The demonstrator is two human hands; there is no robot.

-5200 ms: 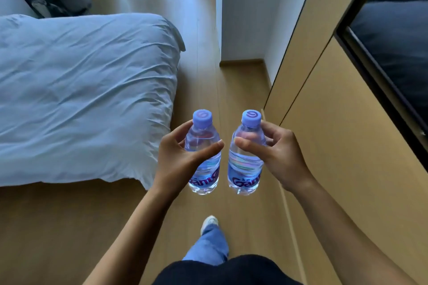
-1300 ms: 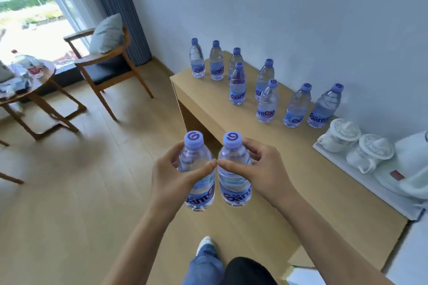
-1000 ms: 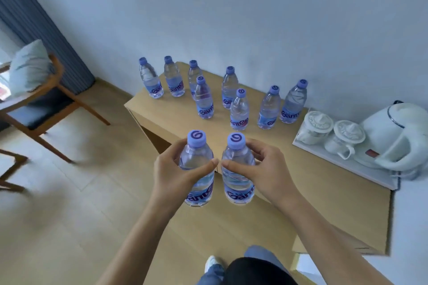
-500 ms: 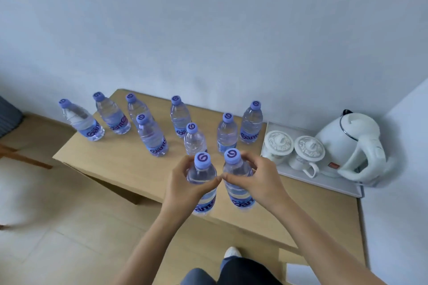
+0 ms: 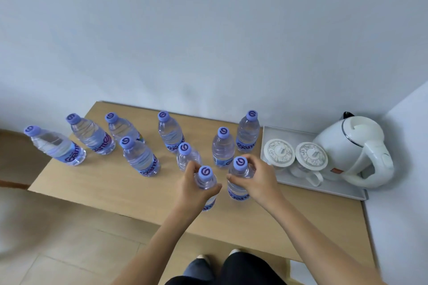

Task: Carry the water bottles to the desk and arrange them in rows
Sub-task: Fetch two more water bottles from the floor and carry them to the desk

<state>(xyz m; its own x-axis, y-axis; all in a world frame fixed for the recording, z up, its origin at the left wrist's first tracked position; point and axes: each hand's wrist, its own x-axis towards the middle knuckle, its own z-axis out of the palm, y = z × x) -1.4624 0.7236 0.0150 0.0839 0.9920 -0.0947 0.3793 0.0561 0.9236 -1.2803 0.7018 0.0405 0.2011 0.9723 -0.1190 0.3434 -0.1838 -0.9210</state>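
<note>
The left hand (image 5: 192, 186) curls its fingers and thumb round the neck and shoulder of 1 water bottle (image 5: 206, 188), and the right hand (image 5: 257, 179) grips a 2nd bottle (image 5: 238, 180) the same way; both bottles are upright over the front middle of the wooden desk (image 5: 111, 183), close together but not touching (whether their bases rest on the wood I cannot tell). Behind them 8 more bottles (image 5: 141, 157) stand on the desk: 5 in a loose back row near the wall (image 5: 208, 30) and 3 slightly forward, the nearest of these (image 5: 186, 156) just behind the left hand's knuckles. To the right, just beside the right hand, a white tray (image 5: 324, 187) carries 2 lidded cups (image 5: 279, 154) and a white kettle (image 5: 352, 148), filling that end of the desk up to the corner.
</note>
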